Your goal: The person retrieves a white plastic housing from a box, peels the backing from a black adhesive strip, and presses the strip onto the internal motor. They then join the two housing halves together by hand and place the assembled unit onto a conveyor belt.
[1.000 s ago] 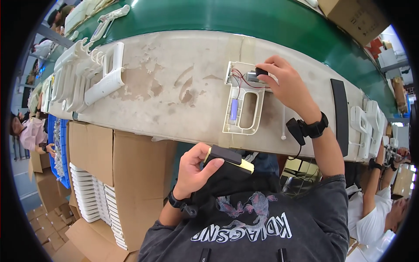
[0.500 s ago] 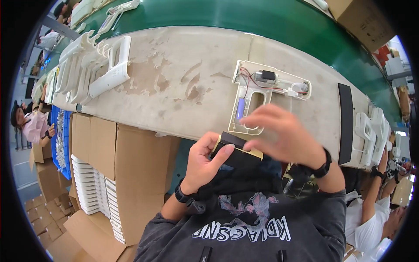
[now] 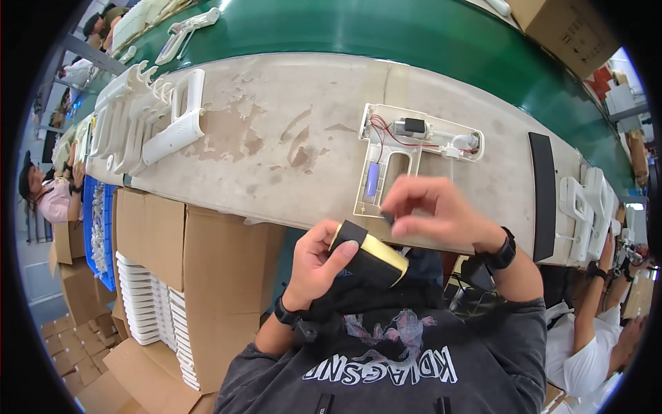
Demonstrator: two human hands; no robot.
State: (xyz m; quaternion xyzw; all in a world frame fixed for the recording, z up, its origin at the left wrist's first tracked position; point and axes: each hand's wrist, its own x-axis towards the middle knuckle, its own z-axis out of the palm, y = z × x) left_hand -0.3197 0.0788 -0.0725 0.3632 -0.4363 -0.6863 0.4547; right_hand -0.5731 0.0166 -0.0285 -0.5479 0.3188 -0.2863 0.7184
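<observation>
My left hand (image 3: 314,265) grips a black foam pad (image 3: 372,268) whose yellow backing strip (image 3: 380,252) is bared along its upper side. The pad is tilted, in front of my shirt near the table edge. Just right of it, my right hand (image 3: 441,214) is raised, thumb and fingers pinching a small black foam piece (image 3: 387,217) that is mostly hidden. Beyond my right hand lies an open white plastic housing half (image 3: 363,155). Inside it are a motor (image 3: 412,127), red wires and a purple cylindrical battery (image 3: 372,179).
White housings (image 3: 172,141) stand in a row at the table's left, others (image 3: 586,207) at the right. A long black foam strip (image 3: 543,196) lies before the right group. A green belt (image 3: 310,31) runs behind; cardboard boxes (image 3: 221,276) stand at left. A co-worker's arm (image 3: 601,265) reaches in at right.
My right hand has drawn away from the pad with a small black piece, baring more of the yellow strip. The left hand keeps its hold, with the pad tilted more steeply.
</observation>
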